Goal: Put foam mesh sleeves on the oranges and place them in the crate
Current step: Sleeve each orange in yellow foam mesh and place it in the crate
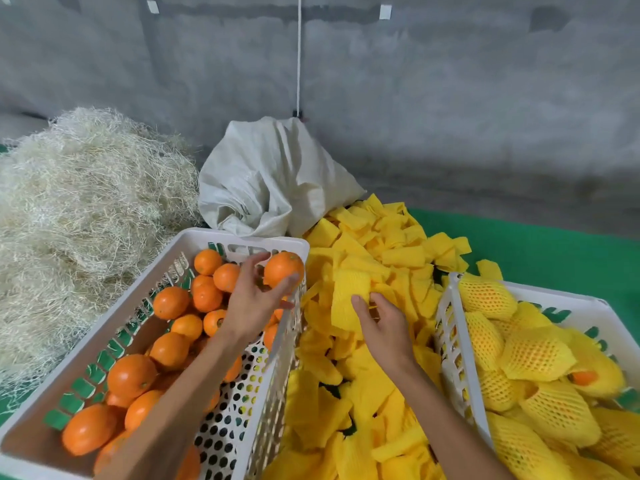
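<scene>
A: Where's the fruit?

B: The left hand [254,299] cups one orange [283,269] over the far corner of the white crate of oranges [221,237]. The right hand [382,323] pinches a yellow foam mesh sleeve [348,296] on the pile.

A: Handling?

B: The orange looks firm and smooth; palm it. The sleeve seems light and stretchy; take its open edge.

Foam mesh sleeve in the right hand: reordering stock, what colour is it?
Yellow; the foam mesh sleeve in the right hand shows in the head view.
</scene>
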`<action>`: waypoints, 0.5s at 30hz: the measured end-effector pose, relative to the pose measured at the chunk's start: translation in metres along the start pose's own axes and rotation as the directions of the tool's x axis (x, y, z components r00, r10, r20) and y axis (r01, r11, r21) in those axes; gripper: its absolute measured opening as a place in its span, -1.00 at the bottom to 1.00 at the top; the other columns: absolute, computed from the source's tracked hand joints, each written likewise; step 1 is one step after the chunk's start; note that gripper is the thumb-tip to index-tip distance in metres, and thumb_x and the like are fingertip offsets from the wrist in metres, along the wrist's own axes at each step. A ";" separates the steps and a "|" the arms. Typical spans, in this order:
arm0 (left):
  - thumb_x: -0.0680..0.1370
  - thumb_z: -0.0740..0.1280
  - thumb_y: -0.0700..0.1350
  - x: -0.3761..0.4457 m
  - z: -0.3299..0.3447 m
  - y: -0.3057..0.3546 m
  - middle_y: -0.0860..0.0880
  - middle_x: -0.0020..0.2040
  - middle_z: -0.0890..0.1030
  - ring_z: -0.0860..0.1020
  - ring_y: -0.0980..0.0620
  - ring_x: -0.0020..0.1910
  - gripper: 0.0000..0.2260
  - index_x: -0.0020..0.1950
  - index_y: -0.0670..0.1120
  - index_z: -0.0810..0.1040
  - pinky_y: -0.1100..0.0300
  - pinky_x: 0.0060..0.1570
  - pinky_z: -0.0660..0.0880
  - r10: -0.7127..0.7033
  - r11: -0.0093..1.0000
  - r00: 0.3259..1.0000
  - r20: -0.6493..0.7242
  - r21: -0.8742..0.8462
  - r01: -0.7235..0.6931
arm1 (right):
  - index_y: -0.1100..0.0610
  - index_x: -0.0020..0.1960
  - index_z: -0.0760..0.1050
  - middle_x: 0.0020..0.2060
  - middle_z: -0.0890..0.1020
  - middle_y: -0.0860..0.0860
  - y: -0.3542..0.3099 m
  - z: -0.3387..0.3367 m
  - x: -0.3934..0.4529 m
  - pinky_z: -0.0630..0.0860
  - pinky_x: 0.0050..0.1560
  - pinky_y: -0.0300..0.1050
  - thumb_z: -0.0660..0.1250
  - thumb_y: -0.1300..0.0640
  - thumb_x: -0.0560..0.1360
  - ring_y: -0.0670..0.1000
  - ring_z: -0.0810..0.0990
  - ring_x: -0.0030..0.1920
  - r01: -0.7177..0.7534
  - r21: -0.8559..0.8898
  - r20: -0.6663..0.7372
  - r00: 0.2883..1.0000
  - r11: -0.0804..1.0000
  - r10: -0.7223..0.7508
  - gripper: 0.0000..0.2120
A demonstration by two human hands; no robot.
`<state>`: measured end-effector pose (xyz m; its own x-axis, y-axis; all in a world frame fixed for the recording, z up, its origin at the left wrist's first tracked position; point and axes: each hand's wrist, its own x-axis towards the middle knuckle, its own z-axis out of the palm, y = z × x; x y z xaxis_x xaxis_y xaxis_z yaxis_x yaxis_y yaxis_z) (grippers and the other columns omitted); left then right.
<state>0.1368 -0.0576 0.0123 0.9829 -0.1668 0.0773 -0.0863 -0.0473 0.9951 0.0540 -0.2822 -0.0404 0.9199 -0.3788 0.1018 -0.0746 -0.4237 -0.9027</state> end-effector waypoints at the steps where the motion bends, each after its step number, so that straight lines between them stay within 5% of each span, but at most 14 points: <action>1: 0.52 0.55 0.01 -0.002 0.016 0.009 0.02 0.27 0.46 0.73 -0.10 -0.04 -0.44 0.46 0.07 0.41 0.03 -0.20 0.70 0.029 0.999 0.999 0.030 -0.031 -0.028 | 0.12 0.28 0.52 -0.30 0.46 -0.34 0.001 -0.005 0.001 0.41 -0.22 -0.35 0.27 -0.30 0.57 -0.33 0.51 -0.24 0.004 0.056 -0.036 0.999 0.998 -0.002 -0.47; 4: 0.49 0.54 0.00 -0.006 0.067 0.018 -0.01 0.21 0.53 0.71 -0.06 -0.12 -0.53 0.36 0.06 0.50 0.07 -0.26 0.66 0.027 0.996 0.993 0.118 -0.083 -0.017 | 0.03 0.20 0.55 0.02 0.50 -0.29 0.007 -0.017 0.009 0.52 -0.03 -0.21 0.34 -0.19 0.57 -0.19 0.57 0.04 0.049 0.129 -0.115 0.993 0.990 -0.034 -0.65; 7: 0.60 0.46 -0.10 -0.011 0.104 0.004 -0.09 0.22 0.57 0.72 -0.12 -0.13 -0.61 0.38 0.06 0.46 0.04 -0.25 0.65 -0.071 0.993 0.979 0.189 -0.075 0.087 | -0.10 0.27 0.52 0.12 0.57 -0.30 0.010 -0.023 0.012 0.55 0.17 -0.14 0.38 -0.08 0.59 -0.20 0.56 0.19 0.012 0.200 -0.179 0.984 0.980 0.024 -0.72; 12: 0.70 0.29 -0.06 -0.015 0.118 -0.026 -0.13 0.22 0.57 0.70 -0.21 -0.11 -0.75 0.36 0.17 0.49 -0.09 -0.17 0.67 -0.185 0.972 0.946 0.266 -0.091 0.216 | -0.32 0.18 0.54 -0.01 0.70 -0.22 0.002 -0.034 0.010 0.63 -0.02 -0.19 0.42 -0.10 0.57 -0.17 0.68 0.02 0.080 0.267 -0.095 0.994 0.960 -0.057 -0.79; 15: 0.68 0.32 0.05 -0.013 0.120 -0.029 -0.15 0.22 0.52 0.64 -0.11 -0.05 -0.80 0.30 0.16 0.47 -0.03 -0.17 0.69 -0.238 0.962 0.933 0.270 -0.067 0.265 | -0.25 0.04 0.64 -0.12 0.71 -0.24 -0.002 -0.037 0.010 0.59 -0.09 -0.30 0.41 -0.20 0.55 -0.25 0.66 -0.09 0.055 0.270 0.003 0.998 0.961 -0.058 -0.90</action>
<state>0.1072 -0.1719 -0.0248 0.8938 -0.4100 -0.1815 0.1883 -0.0239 0.9818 0.0494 -0.3159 -0.0218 0.9237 -0.3513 0.1531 0.0832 -0.2063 -0.9749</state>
